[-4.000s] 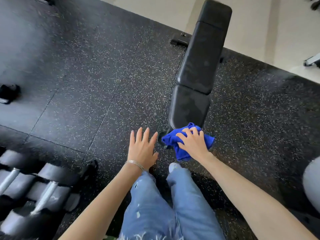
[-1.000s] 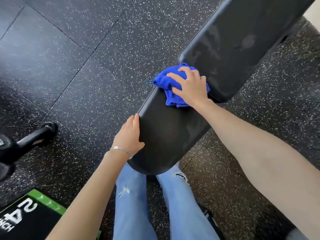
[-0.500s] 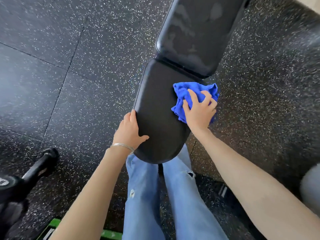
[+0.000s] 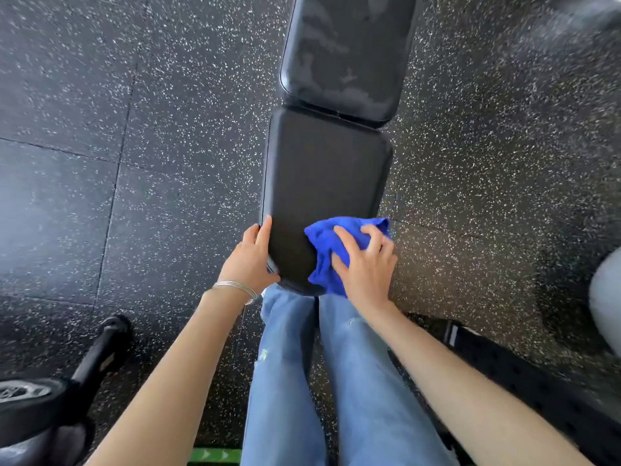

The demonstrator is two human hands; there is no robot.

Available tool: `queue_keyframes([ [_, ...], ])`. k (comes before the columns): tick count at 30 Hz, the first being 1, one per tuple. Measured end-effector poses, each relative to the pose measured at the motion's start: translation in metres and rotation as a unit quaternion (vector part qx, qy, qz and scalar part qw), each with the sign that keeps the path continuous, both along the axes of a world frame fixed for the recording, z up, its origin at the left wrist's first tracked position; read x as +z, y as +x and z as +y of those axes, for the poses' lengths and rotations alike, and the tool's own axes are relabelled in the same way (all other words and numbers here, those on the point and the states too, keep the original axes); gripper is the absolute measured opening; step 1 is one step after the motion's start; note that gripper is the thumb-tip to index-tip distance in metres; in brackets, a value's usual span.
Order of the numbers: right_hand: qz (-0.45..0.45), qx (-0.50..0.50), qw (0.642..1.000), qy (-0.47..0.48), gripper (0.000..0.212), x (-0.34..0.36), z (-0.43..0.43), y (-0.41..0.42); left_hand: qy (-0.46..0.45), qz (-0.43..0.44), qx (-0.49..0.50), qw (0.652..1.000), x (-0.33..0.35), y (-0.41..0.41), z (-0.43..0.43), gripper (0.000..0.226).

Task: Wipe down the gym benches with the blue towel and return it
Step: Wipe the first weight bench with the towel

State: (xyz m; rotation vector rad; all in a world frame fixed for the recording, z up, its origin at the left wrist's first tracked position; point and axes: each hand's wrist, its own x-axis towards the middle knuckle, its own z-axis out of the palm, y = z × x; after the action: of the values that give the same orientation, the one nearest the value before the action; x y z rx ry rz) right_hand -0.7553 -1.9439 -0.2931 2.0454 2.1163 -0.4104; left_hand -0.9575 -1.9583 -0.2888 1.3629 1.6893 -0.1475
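The black speckled rubber floor [image 4: 168, 136] fills the view, with open room on both sides of the bench at 9 and 3 o'clock. The black padded gym bench [image 4: 326, 176] runs with its long axis from 6 to 12 o'clock: the seat pad is nearest, its rounded end above the person's blue jeans [image 4: 285, 381], and the smeared back pad [image 4: 342, 52] is beyond a narrow gap. A black dumbbell [image 4: 37, 401] lies on the floor at 8 o'clock, well apart from the bench. The right hand [image 4: 364, 264] presses the crumpled blue microfibre towel [image 4: 331, 243] flat on the seat's near right corner, fingers [image 4: 342, 238] spread over it and slightly curled, the cloth overhanging the edge toward 3 o'clock. The left hand [image 4: 250, 260], with silver bangles [image 4: 235, 287] on its wrist, grips the seat's left edge, fingers along the side.
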Motion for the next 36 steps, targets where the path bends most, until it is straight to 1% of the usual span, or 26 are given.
queue_keyframes([
  [1,-0.013,0.01,1.0,-0.015,0.044,-0.002,0.015,0.003,0.001,0.0,-0.007,1.0,0.001,-0.001,-0.003,0.108],
  [3,-0.023,-0.001,0.999,-0.023,0.044,-0.011,0.051,0.007,0.006,-0.005,-0.013,1.0,0.002,-0.005,-0.009,0.107],
  [6,0.006,-0.058,0.997,-0.045,0.043,-0.021,0.105,0.004,0.012,-0.009,-0.021,1.0,0.003,-0.008,-0.017,0.105],
  [8,-0.011,-0.08,0.995,-0.052,0.042,-0.024,0.115,-0.003,0.012,-0.006,-0.026,1.0,0.004,-0.01,-0.021,0.104],
  [9,-0.028,-0.075,0.996,-0.04,0.041,-0.023,0.11,-0.007,0.012,-0.003,-0.03,0.999,0.004,-0.01,-0.023,0.104],
  [11,-0.045,-0.042,0.998,-0.006,0.04,-0.015,0.08,-0.011,0.012,0.002,-0.037,0.999,0.004,-0.011,-0.028,0.103],
  [13,-0.037,0.023,0.999,0.012,0.04,-0.006,0.037,-0.013,0.014,0.013,-0.034,0.999,0.003,-0.014,-0.033,0.102],
  [17,-0.004,0.159,0.987,0.014,0.052,0.009,-0.041,-0.036,0.012,0.026,0.008,1.0,0.003,-0.026,-0.043,0.102],
  [19,0.002,0.209,0.978,0.007,0.053,0.009,-0.044,-0.06,0.014,0.026,0.024,0.999,0.004,-0.032,-0.049,0.1],
  [20,0.009,0.237,0.971,0.018,0.051,0.008,-0.035,-0.071,0.015,0.027,0.028,0.999,0.005,-0.035,-0.052,0.1],
  [22,0.027,0.277,0.96,0.037,0.043,0.004,-0.003,-0.087,0.014,0.032,0.036,0.999,0.006,-0.04,-0.057,0.101],
  [23,0.032,0.281,0.959,0.03,0.038,0.001,0.017,-0.092,0.014,0.036,0.04,0.998,0.006,-0.042,-0.058,0.102],
  [26,0.015,0.221,0.975,-0.027,0.032,-0.012,0.084,-0.107,0.013,0.046,0.04,0.998,0.007,-0.045,-0.059,0.103],
  [29,0.011,0.143,0.989,-0.029,0.035,-0.019,0.123,-0.092,0.018,0.041,0.037,0.998,0.007,-0.039,-0.052,0.101],
  [31,-0.024,0.097,0.995,-0.019,0.039,-0.013,0.108,-0.063,0.027,0.028,0.035,0.999,0.009,-0.032,-0.044,0.098],
  [33,-0.043,0.062,0.997,0.014,0.039,-0.004,0.065,-0.035,0.041,0.019,0.036,0.998,0.01,-0.023,-0.035,0.094],
  [34,-0.041,0.055,0.997,0.028,0.039,0.0,0.042,-0.026,0.049,0.018,0.042,0.998,0.01,-0.018,-0.03,0.092],
  [36,-0.048,0.095,0.994,0.028,0.044,0.002,0.008,-0.018,0.061,0.018,0.06,0.996,0.008,-0.008,-0.021,0.086],
])
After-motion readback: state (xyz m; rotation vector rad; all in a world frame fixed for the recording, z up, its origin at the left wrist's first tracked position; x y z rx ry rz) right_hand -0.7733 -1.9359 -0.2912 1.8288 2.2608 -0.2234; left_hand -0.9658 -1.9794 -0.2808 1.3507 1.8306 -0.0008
